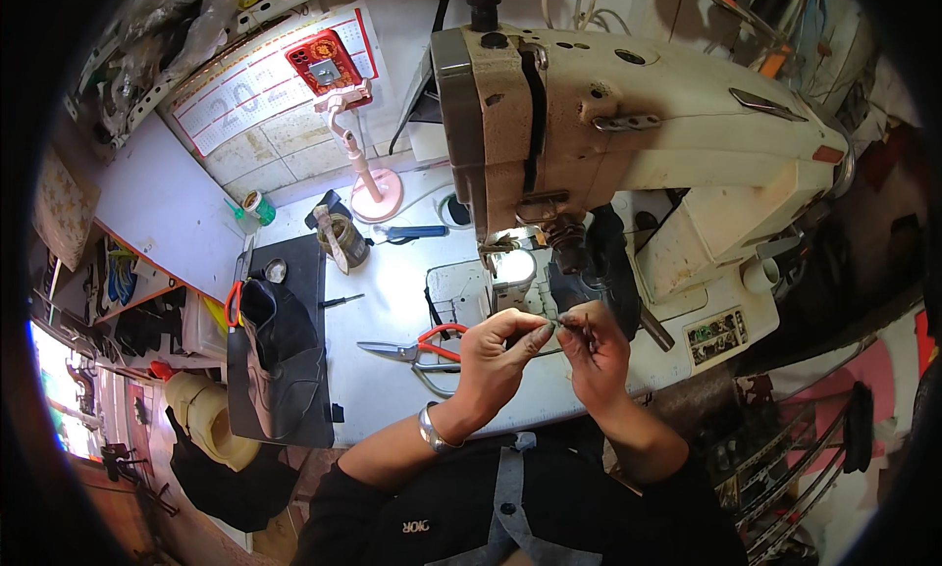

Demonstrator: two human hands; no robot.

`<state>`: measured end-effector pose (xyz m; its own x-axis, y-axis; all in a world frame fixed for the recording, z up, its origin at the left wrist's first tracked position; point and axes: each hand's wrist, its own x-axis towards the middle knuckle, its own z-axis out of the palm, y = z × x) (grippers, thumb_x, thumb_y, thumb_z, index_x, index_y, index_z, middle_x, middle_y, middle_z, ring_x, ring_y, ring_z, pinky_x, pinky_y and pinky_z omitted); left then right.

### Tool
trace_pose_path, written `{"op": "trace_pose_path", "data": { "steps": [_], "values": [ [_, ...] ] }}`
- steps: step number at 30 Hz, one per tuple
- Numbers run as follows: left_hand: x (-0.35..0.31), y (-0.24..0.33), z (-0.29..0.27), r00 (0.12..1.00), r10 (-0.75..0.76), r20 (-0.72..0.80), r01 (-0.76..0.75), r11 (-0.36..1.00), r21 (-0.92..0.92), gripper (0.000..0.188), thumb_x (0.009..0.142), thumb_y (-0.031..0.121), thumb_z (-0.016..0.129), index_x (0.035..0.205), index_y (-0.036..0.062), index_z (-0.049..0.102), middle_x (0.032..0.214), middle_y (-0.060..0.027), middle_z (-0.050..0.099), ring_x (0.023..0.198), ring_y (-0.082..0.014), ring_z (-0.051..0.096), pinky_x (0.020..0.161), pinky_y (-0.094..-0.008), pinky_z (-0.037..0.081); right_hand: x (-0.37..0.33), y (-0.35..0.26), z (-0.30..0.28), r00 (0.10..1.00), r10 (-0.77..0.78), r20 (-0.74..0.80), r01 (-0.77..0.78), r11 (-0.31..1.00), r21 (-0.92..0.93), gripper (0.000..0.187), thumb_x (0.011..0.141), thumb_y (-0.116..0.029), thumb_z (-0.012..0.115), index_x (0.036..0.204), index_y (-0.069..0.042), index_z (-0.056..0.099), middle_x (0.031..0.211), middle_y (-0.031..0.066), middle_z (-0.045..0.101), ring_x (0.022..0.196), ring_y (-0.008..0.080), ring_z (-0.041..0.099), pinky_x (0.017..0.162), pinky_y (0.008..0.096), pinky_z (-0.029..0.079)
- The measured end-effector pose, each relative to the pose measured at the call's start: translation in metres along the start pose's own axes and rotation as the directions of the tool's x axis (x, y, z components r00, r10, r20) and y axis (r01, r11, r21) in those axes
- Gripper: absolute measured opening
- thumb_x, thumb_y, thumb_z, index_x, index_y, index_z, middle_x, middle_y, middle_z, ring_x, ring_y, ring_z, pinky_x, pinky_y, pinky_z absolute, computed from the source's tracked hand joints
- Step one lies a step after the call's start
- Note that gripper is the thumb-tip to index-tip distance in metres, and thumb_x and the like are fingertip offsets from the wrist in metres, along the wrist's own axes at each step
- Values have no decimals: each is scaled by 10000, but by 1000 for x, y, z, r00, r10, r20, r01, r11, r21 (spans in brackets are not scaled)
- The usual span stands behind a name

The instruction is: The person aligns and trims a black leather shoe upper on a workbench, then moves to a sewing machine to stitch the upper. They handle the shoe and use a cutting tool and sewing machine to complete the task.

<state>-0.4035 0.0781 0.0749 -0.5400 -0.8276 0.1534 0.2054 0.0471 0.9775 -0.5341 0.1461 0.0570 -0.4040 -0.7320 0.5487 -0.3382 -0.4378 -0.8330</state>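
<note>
In front of the sewing machine's needle area, my left hand [498,358] and my right hand [595,350] meet at the fingertips. Each one pinches with thumb and forefinger, and what sits between them is too small to make out. Above them rises a large, worn beige sewing machine [599,105], its lamp lighting the post below the head. A pair of scissors [417,345] with red-orange handles lies just left of my left hand, blades pointing left. Behind my right hand, a dark shoe or boot [603,272] rests against the machine, partly hidden.
A dark boot [280,355] lies on a black mat [312,399] at the left. Farther back stand a jar with a brush [345,240], a blue-handled tool [417,231] and a pink phone stand [378,195]. A parts tray [716,337] sits at the table's right end.
</note>
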Motion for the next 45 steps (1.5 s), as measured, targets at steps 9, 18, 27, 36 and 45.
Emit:
{"op": "trace_pose_path", "data": {
  "steps": [9,18,27,36,45],
  "values": [
    [-2,2,-2,1000,-20,-2,20,999,-29,119,889,88,702,961,13,644,775,33,595,692,-24,498,608,-181,405,8,2,5,987,-161,2,159,971,-176,135,889,-27,641,973,-36,535,818,56,497,608,130,425,553,243,375],
    [-4,11,-12,983,-173,63,184,921,-343,68,888,95,694,913,49,652,780,36,612,652,-22,465,568,-180,345,57,-8,9,746,499,441,-666,546,509,328,919,-193,661,1164,-23,525,705,-63,485,520,9,337,476,195,283],
    [-7,18,-10,980,-181,84,198,938,-285,79,895,96,690,922,23,677,820,29,608,693,-27,478,609,-184,369,65,4,27,670,573,472,-733,409,544,71,874,-65,682,872,-61,611,601,-66,456,465,20,325,439,192,248],
    [22,17,-19,800,561,-213,-338,715,612,113,785,-20,698,858,35,630,1171,-166,572,1133,-292,543,939,-360,435,61,15,39,848,529,33,-478,736,480,181,820,29,690,867,-87,559,633,-72,457,510,5,370,445,194,280],
    [35,10,-17,808,550,-211,-333,722,607,90,799,-32,656,848,3,590,1158,-180,596,1081,-251,592,937,-331,445,58,18,42,861,508,39,-471,765,439,133,825,40,646,887,-67,599,721,-83,509,607,4,419,534,184,340]
  ]
}}
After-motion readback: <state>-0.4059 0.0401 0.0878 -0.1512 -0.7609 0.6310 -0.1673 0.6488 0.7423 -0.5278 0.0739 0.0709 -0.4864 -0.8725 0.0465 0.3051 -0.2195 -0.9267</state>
